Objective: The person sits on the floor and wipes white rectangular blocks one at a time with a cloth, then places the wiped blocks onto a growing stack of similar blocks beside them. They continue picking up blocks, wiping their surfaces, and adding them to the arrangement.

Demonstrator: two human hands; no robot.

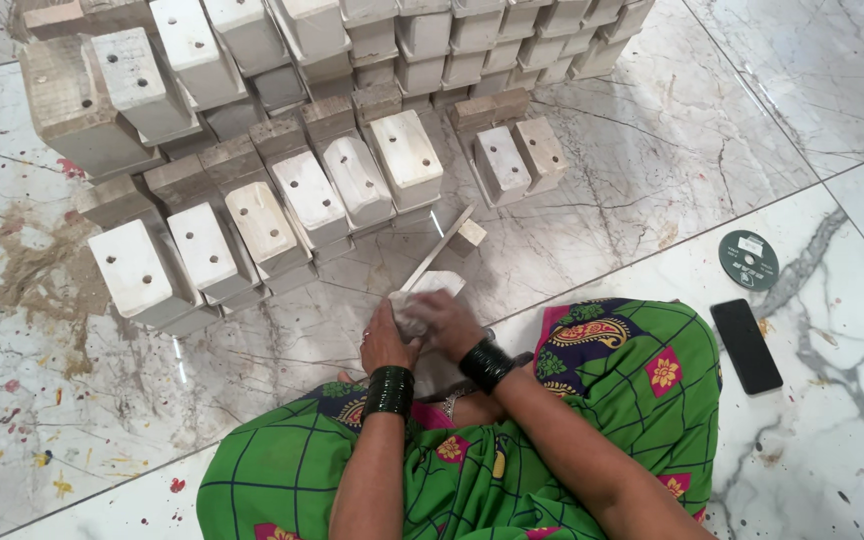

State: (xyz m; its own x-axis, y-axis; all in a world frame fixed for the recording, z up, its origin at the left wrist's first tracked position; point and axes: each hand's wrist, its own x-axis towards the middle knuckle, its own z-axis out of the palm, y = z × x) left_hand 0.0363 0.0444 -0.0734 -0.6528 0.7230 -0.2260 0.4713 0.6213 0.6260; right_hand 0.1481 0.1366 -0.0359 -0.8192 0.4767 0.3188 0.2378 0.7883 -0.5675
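I sit on a marble floor in green patterned cloth. My left hand [384,338] and my right hand [449,322] both grip a small white wooden block [422,298] close together over my lap. Each wrist wears dark bangles. A thin pale wooden stick [437,249] lies on the floor just beyond the block, pointing away toward the pile. The block's underside is hidden by my fingers.
Rows of white-painted wooden blocks with drilled holes [262,190] are stacked ahead across the floor. A black phone [746,345] and a dark round disc [748,259] lie to my right. Brown dust and paint specks mark the floor [42,270] at left.
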